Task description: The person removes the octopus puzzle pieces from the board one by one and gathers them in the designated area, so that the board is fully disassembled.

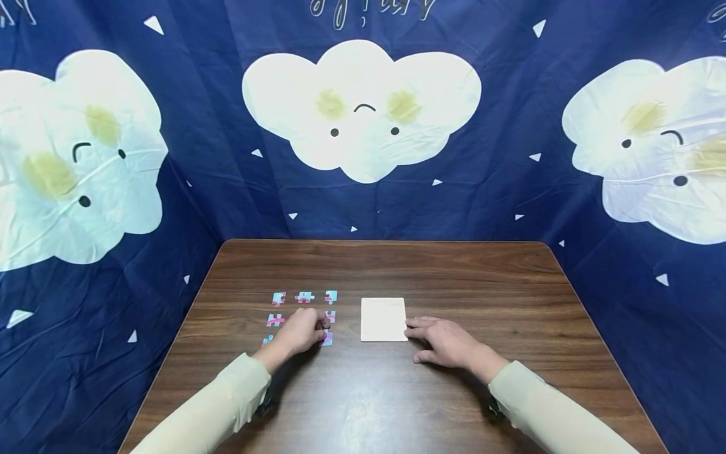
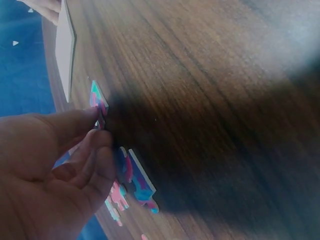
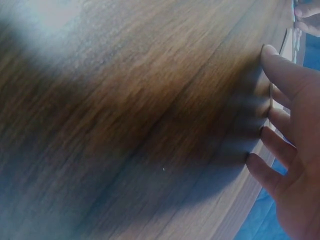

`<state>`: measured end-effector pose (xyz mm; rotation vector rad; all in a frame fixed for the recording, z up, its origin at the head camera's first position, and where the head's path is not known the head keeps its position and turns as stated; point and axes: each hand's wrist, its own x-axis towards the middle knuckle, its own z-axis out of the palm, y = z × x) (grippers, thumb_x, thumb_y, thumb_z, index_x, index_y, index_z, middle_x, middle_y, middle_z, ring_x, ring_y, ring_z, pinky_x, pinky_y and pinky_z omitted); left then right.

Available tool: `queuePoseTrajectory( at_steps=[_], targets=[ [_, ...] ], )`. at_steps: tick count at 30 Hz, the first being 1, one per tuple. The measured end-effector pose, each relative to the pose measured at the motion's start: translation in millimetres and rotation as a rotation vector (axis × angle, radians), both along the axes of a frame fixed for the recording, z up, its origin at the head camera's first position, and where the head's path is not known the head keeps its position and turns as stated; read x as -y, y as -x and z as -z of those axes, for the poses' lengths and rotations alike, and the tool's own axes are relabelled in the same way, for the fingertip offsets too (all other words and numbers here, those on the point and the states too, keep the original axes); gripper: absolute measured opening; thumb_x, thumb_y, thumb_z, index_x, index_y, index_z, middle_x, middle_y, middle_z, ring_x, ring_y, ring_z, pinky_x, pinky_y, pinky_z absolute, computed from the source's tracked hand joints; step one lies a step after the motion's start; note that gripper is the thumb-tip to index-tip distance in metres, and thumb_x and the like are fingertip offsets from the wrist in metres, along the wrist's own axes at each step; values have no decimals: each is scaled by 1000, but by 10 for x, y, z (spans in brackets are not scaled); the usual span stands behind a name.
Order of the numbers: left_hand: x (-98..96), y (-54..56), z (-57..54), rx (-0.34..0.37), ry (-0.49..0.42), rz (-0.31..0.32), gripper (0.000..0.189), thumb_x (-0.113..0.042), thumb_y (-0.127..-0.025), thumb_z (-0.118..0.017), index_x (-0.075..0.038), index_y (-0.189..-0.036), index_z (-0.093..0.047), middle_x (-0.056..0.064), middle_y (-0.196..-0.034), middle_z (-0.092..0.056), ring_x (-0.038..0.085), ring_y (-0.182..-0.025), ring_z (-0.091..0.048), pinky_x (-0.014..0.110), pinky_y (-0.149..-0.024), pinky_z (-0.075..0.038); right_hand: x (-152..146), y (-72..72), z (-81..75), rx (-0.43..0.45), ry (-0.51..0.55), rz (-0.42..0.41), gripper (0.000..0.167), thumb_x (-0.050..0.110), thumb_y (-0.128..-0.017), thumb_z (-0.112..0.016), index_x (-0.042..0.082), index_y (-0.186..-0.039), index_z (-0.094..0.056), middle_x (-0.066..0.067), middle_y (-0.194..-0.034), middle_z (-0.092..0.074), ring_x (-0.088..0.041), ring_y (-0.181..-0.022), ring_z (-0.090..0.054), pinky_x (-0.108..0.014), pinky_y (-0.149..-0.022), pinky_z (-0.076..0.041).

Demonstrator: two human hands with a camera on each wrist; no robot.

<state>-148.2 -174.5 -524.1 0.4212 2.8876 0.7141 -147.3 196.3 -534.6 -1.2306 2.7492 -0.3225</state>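
Observation:
My left hand (image 1: 304,330) is low over a group of jigsaw puzzle pieces on the table. Its thumb and fingertips pinch a small pink and blue puzzle piece (image 2: 101,101), partly hidden by the fingers. Closer to the palm, another puzzle piece (image 2: 140,175) lies flat with its straight edge outward. A square white board (image 1: 383,320) lies right of the pieces. My right hand (image 1: 445,342) rests at the board's right edge, fingers extended, fingertips touching it and thumb apart on the table.
Several pieces lie spaced in rows, among them a top middle piece (image 1: 305,297) and a top right piece (image 1: 331,297). The brown wooden table (image 1: 454,271) reaches back to a dark blue curtain (image 1: 363,202) printed with white clouds, hanging on three sides.

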Motion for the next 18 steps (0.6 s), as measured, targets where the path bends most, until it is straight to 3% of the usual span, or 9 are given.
queuePoseTrajectory(
  at_steps=[9, 14, 18],
  targets=[
    [-24, 79, -34, -25, -41, 37, 8, -14, -83, -81, -15, -88, -74, -10, -72, -66, 6, -70, -60, 33, -71, -54, -41, 9, -74, 81, 16, 22, 64, 46, -88, -78, 15, -141, -62, -6, -155, -52, -29, -142, -50, -49, -112, -43],
    [-45, 108, -189, -95, -66, 102, 27, -21, -88, -79, -7, -111, -77, 3, -100, -75, 20, -93, -71, 42, -85, -57, -79, 43, -186, 116, 35, 43, 69, 50, -88, -76, 17, -146, -58, -7, -159, -46, -30, -143, -47, -50, -113, -43],
    [-36, 129, -351, -175, -25, 143, 43, -28, -91, -76, -9, -129, -71, 9, -125, -70, 28, -114, -68, 49, -97, -54, -130, 115, -310, 67, 46, 65, 73, 53, -89, -75, 17, -149, -55, -8, -162, -41, -33, -145, -45, -52, -114, -40]
  ],
)
